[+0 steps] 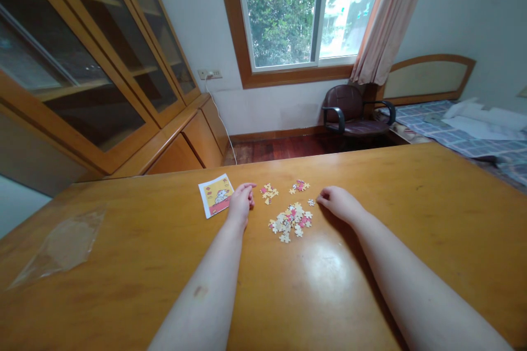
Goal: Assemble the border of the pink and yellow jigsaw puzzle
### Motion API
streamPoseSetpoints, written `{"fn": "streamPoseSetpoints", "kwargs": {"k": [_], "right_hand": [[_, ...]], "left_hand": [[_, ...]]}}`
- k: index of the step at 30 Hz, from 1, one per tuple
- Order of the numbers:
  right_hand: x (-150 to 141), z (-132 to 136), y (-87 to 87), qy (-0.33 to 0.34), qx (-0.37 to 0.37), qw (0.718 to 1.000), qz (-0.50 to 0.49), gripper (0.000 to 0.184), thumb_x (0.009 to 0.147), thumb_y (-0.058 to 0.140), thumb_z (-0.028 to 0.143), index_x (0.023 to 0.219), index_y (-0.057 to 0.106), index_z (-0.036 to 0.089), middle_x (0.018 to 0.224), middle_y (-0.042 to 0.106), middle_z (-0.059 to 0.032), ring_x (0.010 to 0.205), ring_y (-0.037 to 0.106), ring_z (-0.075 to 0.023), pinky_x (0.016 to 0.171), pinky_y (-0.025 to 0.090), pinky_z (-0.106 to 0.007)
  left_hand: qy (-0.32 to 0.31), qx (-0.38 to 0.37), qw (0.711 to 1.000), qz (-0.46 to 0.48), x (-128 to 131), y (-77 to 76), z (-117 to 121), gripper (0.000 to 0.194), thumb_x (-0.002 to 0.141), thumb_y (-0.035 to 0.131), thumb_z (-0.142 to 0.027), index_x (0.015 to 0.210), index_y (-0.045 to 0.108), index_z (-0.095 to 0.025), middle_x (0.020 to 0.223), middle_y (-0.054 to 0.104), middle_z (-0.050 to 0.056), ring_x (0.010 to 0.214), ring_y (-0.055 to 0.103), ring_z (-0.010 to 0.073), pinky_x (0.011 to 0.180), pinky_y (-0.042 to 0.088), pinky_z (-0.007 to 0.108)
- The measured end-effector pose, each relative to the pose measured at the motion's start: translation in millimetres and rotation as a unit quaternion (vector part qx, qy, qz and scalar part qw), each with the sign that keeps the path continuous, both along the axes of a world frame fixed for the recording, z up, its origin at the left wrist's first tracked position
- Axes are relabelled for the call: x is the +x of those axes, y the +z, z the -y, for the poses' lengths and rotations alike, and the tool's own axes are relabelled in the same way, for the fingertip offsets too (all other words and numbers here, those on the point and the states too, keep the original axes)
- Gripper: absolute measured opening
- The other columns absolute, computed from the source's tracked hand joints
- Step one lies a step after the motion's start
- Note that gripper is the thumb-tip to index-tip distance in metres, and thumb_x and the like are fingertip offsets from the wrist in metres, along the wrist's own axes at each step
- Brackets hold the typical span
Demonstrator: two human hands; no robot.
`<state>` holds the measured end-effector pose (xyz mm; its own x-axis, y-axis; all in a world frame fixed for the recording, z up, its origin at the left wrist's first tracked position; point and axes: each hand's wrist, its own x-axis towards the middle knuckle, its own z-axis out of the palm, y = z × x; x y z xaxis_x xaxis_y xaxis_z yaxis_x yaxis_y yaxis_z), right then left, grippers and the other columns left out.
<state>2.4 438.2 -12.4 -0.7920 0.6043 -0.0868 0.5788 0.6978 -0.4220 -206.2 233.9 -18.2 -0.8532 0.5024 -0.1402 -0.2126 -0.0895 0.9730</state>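
On the worktop (164, 263), a clear plastic bag (61, 241) lies flat at left; the main heap of puzzle pieces (291, 220) is at centre. My right hand (341, 204) is nearly closed, fingertips just beside a loose piece (311, 202); I can't tell if they grip anything. My left hand (241, 204) curls, index finger out, beside the yellow-and-pink picture card (218, 196). Two smaller clusters (269, 192) sit between my hands. Far left stands a glass-fronted cabinet (102, 49), contents unclear.
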Motion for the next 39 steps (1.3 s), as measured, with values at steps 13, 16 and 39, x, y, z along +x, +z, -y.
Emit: {"fn": "streamPoseSetpoints", "kwargs": {"k": [13,16,39], "right_hand": [[-13,28,-5.6,0.032,0.064,0.993,-0.096,0.018,0.085,0.06,0.034,0.09,0.075,0.025,0.089,0.07,-0.0037,0.085,0.062,-0.0182,0.073,0.044,-0.026],[-16,27,-8.2,0.031,0.08,0.992,-0.095,0.016,0.084,0.062,0.034,0.086,0.075,0.024,0.087,0.073,-0.0035,0.086,0.062,-0.0195,0.077,0.043,-0.028],[-12,43,-5.3,0.186,0.067,0.979,-0.045,0.048,0.09,0.041,0.06,0.132,0.052,0.039,0.149,0.036,-0.0069,0.138,0.022,-0.0354,0.108,0.009,-0.063]], "left_hand": [[-0.052,-0.113,0.979,-0.161,9,-6.6,-3,0.016,0.074,0.055,-0.029,0.08,0.065,-0.019,0.053,0.044,-0.006,0.045,0.039,0.0091,0.046,0.028,0.02],[-0.081,-0.145,0.954,-0.248,13,-6.8,-3,0.015,0.077,0.055,-0.029,0.079,0.068,-0.02,0.057,0.052,-0.003,0.054,0.047,0.0124,0.053,0.033,0.022],[-0.345,-0.217,0.758,-0.51,36,3.8,-5,0.039,0.089,0.043,-0.021,0.125,0.059,-0.025,0.13,0.059,0.005,0.121,0.05,0.0202,0.108,0.035,0.039]]}}
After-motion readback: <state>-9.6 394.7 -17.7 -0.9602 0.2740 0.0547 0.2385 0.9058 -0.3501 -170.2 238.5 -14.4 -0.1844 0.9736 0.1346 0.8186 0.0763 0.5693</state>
